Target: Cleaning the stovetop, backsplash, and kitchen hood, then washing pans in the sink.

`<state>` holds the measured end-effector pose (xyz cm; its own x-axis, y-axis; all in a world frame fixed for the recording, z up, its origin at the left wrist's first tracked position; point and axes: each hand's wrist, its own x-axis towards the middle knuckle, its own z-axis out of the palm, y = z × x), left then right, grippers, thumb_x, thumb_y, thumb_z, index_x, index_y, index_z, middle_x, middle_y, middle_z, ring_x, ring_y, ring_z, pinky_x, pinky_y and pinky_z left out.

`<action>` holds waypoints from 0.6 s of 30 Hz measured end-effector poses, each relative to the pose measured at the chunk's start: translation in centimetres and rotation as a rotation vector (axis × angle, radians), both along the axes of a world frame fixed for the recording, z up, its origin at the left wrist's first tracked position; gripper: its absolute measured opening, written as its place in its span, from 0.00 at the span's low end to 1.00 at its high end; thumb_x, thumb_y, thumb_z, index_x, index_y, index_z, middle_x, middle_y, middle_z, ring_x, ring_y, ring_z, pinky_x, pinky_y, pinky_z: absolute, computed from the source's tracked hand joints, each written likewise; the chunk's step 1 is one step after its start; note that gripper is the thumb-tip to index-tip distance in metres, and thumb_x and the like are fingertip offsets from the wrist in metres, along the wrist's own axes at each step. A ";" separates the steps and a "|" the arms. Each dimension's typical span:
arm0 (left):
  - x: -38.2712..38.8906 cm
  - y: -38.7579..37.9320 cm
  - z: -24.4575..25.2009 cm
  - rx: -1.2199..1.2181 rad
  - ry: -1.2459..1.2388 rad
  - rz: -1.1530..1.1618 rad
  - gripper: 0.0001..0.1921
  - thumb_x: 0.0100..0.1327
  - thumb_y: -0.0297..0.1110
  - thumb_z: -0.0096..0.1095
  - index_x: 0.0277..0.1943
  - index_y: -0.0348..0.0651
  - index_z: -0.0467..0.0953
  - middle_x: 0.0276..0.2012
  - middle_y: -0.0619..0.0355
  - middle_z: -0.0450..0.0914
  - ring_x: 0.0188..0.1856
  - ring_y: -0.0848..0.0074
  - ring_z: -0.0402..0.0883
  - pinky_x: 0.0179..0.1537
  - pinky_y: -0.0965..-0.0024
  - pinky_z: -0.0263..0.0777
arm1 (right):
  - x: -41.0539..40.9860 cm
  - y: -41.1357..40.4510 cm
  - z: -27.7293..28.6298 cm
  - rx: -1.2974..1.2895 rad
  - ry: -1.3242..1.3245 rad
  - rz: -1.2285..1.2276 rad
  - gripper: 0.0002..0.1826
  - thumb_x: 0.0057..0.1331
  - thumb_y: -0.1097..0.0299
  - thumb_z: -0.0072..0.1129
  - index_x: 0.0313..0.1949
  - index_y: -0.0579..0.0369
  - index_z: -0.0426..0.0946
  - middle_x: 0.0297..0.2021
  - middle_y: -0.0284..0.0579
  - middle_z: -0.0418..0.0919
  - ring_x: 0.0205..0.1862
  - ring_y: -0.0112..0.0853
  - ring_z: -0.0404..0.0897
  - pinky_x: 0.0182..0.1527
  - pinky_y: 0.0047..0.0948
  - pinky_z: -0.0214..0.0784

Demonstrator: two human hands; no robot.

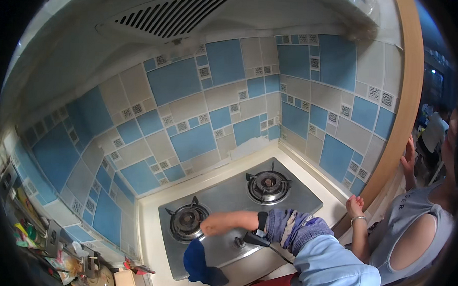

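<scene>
My right hand is a blurred fist over the steel gas cooktop, close to the right side of the left burner. From under its fingers hangs a dark blue cloth, narrow at the top, its lower end over the cooktop's front edge. The grip itself is partly hidden. A black band circles my wrist, and a small black device with a cable sits beside it. A patterned purple sleeve cover is bunched over my light blue sleeve. Nearby is a control knob. My left hand is out of view.
The right burner stands farther back. Blue and grey wall tiles enclose the counter under a range hood. Assorted kitchen items crowd the lower left. Another person stands at the wooden door frame on the right.
</scene>
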<state>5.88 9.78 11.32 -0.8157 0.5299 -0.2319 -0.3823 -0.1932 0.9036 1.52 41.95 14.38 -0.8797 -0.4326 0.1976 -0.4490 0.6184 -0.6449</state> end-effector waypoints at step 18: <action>2.3 -1.1 -0.3 0.105 -0.050 -0.045 0.25 0.64 0.50 0.55 0.59 0.45 0.67 0.48 0.51 0.77 0.45 0.62 0.79 0.45 0.60 0.75 | 7.1 -5.6 -2.9 -0.136 -0.094 0.044 0.09 0.68 0.64 0.48 0.35 0.57 0.71 0.29 0.41 0.73 0.32 0.27 0.70 0.39 0.31 0.66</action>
<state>8.14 8.67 10.98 -0.7795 0.5890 -0.2133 -0.4368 -0.2670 0.8591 8.66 36.31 11.52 -0.8778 -0.4460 0.1746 -0.4073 0.5034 -0.7620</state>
